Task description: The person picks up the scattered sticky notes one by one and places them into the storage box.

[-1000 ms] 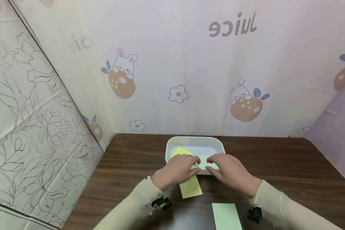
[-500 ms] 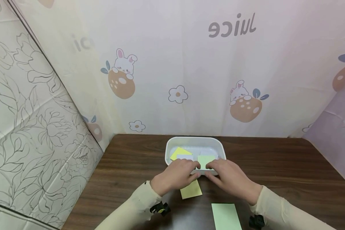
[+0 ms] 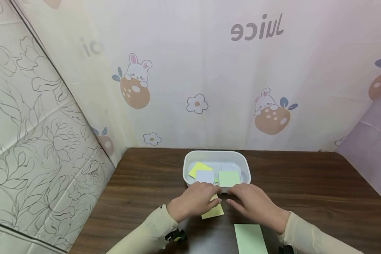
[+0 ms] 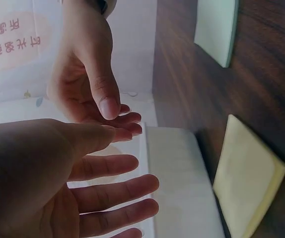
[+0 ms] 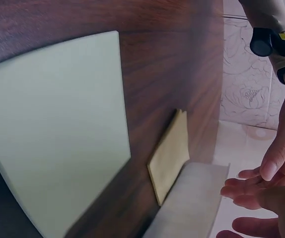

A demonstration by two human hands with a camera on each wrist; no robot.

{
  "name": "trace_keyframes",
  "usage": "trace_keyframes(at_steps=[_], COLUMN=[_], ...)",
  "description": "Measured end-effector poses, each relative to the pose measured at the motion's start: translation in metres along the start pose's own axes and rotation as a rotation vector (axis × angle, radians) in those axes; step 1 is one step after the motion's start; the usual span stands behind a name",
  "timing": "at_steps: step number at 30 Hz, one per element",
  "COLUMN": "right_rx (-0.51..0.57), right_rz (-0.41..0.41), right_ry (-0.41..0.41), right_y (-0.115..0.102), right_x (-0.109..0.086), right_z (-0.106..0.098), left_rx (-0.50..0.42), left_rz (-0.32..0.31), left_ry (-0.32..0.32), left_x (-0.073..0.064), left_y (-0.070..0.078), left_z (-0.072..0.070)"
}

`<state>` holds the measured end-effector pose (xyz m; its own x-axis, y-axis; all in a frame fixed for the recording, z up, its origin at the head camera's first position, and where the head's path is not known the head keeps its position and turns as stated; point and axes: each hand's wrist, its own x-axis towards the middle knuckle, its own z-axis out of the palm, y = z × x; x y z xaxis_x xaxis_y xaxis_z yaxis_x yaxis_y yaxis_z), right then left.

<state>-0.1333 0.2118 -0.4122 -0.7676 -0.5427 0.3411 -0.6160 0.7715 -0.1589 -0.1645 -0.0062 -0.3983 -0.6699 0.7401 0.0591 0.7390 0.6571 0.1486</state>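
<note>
In the head view my left hand (image 3: 195,203) and right hand (image 3: 257,204) hover at the near wall of a white plastic tray (image 3: 216,153), fingers loosely bent. The wrist views show nothing held in either hand. Inside the tray lie a bright yellow sticky-note pad (image 3: 197,167), a pale lilac pad (image 3: 205,176) and a pale green pad (image 3: 229,179). A pale yellow pad (image 3: 214,211) lies on the table, partly behind my left hand. Nearer to me, left of my right wrist, is a larger light green pad (image 3: 250,239).
The dark wood table (image 3: 139,197) bears the tray near its back edge. A printed curtain (image 3: 203,70) hangs directly behind it. On the left is a flower-patterned cloth wall (image 3: 50,141).
Both hands have drawn back slightly toward me from over the tray's front part. The lilac and green pads in the tray now show more fully. The pads on the table stay in place.
</note>
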Motion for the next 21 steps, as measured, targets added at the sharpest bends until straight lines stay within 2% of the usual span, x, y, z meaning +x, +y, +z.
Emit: trace_keyframes(at_steps=[4, 9, 14, 21], right_rx=[0.021, 0.061, 0.067, 0.069], right_rz=[-0.002, 0.02, 0.035, 0.022], right_ry=[-0.017, -0.064, -0.104, -0.125], right_y=[0.0, 0.001, 0.002, 0.001], right_x=[-0.004, -0.009, -0.011, -0.012], right_z=[0.007, 0.017, 0.025, 0.032], left_rx=[0.006, 0.083, 0.121, 0.109], left_rz=[0.015, 0.025, -0.009, -0.064], left_ry=[0.004, 0.028, 0.03, -0.008], left_x=[-0.002, -0.006, -0.008, -0.008], left_y=[-0.002, -0.002, -0.003, -0.005], left_z=[0.009, 0.02, 0.025, 0.028])
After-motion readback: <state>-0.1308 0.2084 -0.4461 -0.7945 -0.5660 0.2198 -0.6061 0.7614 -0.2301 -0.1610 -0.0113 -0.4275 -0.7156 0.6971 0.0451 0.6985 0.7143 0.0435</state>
